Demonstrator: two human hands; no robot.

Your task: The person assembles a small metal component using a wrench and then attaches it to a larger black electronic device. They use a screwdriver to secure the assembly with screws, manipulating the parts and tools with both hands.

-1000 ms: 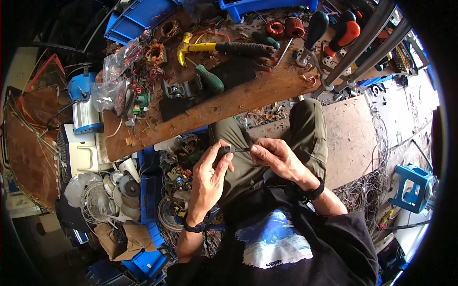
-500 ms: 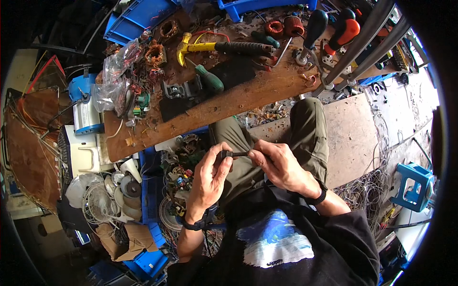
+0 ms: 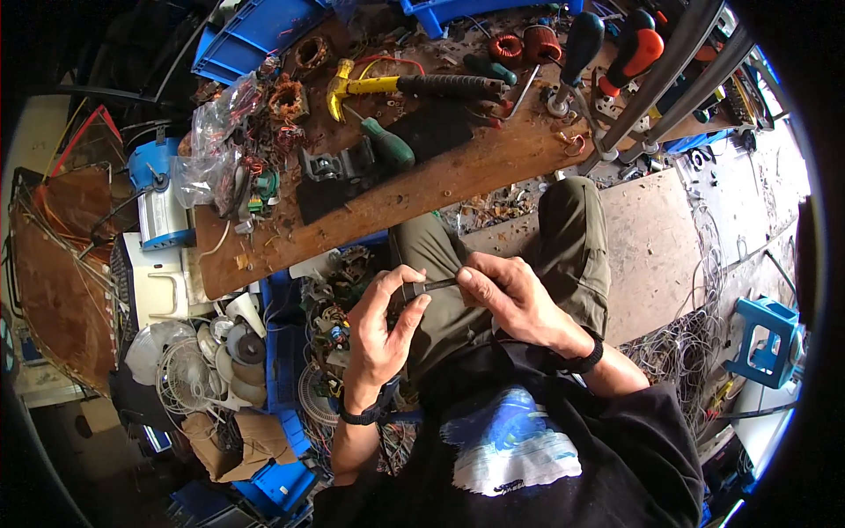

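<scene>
Over my lap, my left hand (image 3: pixel 384 330) and my right hand (image 3: pixel 509 297) both grip a small dark, flat part (image 3: pixel 429 287) between their fingertips. The left thumb and fingers pinch its left end; the right thumb and forefinger pinch its right end. What the part is cannot be made out. Below the hands are my olive trousers (image 3: pixel 572 238) and my black shirt with a blue-and-white print (image 3: pixel 515 449). Each wrist wears a dark band.
A worn wooden bench (image 3: pixel 440 180) ahead carries a yellow-headed hammer (image 3: pixel 414 85), a green-handled screwdriver (image 3: pixel 385 145), copper coils (image 3: pixel 506 46), a plastic bag of parts (image 3: pixel 216 141). Blue crates (image 3: pixel 238 40) stand behind it. Fan parts (image 3: pixel 189 374) lie left, a blue stool (image 3: pixel 770 339) right.
Both hands have shifted slightly on the small dark part and stay over my lap; the right hand has drawn a little back toward my body. Nothing else has moved.
</scene>
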